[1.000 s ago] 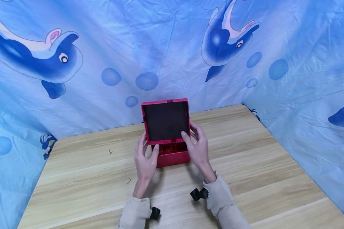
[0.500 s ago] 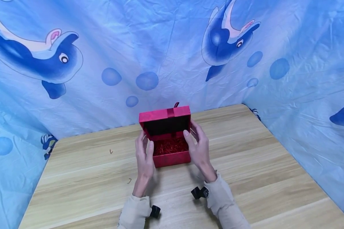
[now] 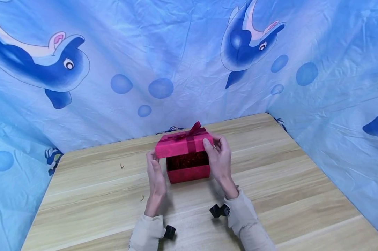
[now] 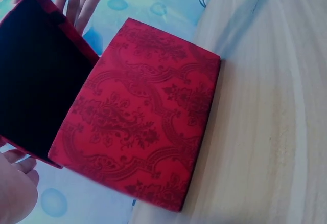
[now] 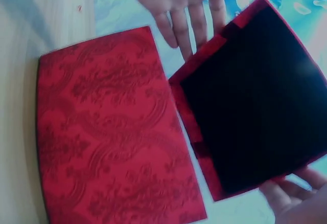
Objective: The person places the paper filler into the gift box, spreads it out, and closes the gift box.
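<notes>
A red box lid (image 3: 180,144) with a dark red ribbon bow (image 3: 193,132) is held tilted above the matching red box (image 3: 189,174), which stands on the table. Red shredded filling (image 3: 189,160) shows inside the box. At the lid's left end my left hand (image 3: 155,176) holds its edge. My right hand (image 3: 219,160) grips the right end, thumb on the front side. The lid's black inside (image 5: 255,106) faces the right wrist view. Patterned cloth-like covering shows on the box wall (image 4: 138,116) in the left wrist view.
The wooden table (image 3: 286,188) reaches back to a blue curtain (image 3: 189,52) printed with dolphins. Two small brown strands, an upper one (image 3: 121,166) and a lower one (image 3: 142,198), lie left of the box. Black wrist cameras sit at both sleeves.
The lid has swung from nearly upright, black inside facing me, to top side up with its bow showing. Its front edge has come down toward the box; both hands stay at its ends.
</notes>
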Available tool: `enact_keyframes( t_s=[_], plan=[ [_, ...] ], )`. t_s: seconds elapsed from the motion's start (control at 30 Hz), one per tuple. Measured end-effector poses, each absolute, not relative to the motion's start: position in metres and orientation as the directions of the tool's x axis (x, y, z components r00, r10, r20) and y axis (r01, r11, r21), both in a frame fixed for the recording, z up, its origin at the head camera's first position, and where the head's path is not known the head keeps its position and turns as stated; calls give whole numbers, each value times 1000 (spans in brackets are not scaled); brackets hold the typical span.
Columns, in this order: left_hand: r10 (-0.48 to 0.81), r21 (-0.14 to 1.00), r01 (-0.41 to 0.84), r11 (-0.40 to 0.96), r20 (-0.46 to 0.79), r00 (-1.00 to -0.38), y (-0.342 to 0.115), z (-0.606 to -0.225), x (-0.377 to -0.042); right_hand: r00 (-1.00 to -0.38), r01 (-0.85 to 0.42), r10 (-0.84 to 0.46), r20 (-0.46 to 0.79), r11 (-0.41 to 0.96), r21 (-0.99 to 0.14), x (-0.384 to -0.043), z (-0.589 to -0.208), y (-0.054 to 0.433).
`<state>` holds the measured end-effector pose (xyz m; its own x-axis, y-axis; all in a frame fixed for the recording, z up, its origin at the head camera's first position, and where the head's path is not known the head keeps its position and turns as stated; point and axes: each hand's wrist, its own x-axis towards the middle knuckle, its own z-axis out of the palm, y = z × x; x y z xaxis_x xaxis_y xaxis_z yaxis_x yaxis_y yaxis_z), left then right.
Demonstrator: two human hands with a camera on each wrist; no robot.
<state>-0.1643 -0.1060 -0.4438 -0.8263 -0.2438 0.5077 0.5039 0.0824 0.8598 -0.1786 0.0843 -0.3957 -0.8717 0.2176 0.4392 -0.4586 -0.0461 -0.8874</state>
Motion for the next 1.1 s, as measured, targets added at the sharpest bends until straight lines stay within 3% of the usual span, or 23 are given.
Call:
enact_keyframes(
  t_s=[0.2, 0.5, 0.67, 1.1],
  plan=[
    [-196, 900, 423, 104, 436, -878, -116, -439, -163, -874, -486, 29, 485, -70, -871, -177, -402, 100],
    [38, 900, 354, 254, 356, -934, -142, -437, -162, -868, -455, -199, 456, -50, -889, -179, -416, 127],
    [105, 885, 332, 327, 315, -943, -152, -438, -160, -850, -471, -259, 458, -13, -882, -181, -419, 131],
    [133, 880, 301, 367, 271, -953, -157, -441, -159, -850, -458, -311, 424, 41, -888, -181, -426, 134]
  ],
)
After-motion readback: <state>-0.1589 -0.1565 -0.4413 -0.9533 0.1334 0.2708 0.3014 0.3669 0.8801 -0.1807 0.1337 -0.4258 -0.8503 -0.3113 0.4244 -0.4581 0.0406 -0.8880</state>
